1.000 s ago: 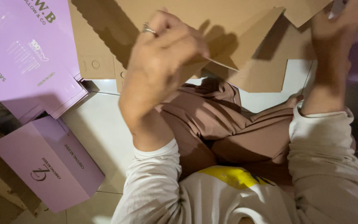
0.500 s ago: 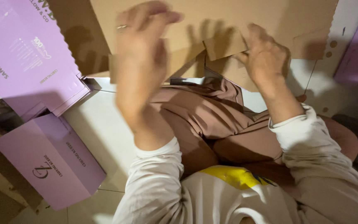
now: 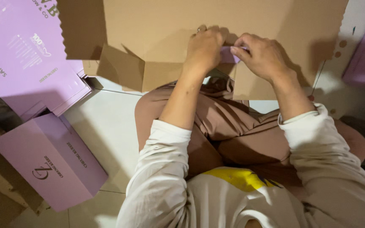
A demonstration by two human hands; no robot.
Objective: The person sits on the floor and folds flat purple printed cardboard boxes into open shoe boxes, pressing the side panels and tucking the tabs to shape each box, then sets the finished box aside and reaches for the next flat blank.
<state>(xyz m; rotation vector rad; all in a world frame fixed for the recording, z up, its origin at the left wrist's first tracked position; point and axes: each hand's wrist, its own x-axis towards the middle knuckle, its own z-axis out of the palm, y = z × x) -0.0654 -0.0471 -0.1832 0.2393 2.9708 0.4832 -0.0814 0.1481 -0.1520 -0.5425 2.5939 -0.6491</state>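
Here, with the big cardboard sheet (image 3: 241,25) held flat over our lap at the far middle, our left hand (image 3: 204,50) and right hand (image 3: 262,55) pinch its small purple flap (image 3: 229,55) closed-fingered, best creased squarely.

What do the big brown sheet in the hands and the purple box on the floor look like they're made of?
Brown sheet: seemingly plain matte cardboard, given its creased flaps and wavy cut edge. Purple box: probably the same board with a smooth lilac printed face.
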